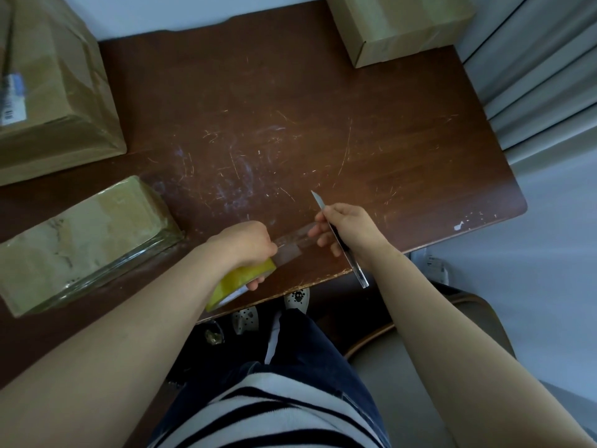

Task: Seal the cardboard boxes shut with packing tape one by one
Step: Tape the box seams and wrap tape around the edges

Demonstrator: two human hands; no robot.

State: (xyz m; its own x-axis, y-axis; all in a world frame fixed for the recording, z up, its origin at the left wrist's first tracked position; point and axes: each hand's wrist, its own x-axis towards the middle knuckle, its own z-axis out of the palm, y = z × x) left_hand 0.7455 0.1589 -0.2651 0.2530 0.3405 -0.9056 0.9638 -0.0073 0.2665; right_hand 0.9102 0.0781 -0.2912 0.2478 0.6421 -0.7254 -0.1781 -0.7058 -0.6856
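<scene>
from the head view, looking down, a brown tabletop [290,130] has lots of thin scratches on it.

the left hand [247,244] is over the near edge of the tabletop. its fingers are curled tight round a yellow tape roll [239,284], and the roll hangs a little past the edge. a clear strip of tape [294,241] runs from the roll across to the right hand [350,229]. the strip is in the air just above the tabletop.

the right hand is closed round a thin knife [358,270]. the pointy tip sticks out above the fingers and the other end sticks out below the wrist. the fingertips of this hand also touch the far end of the strip.

there are three cardboard boxes on the tabletop. a big box [55,92] sits at the far left and has a white and blue label [11,98] on it. a shiny wrapped box [80,240] lies just in front of it, near the left arm. a small box [397,27] sits at the far right corner, well apart from both hands.

under the tabletop are white shoes [297,299] and dark trousers [310,357]. a striped shirt [258,412] shows at the bottom.
</scene>
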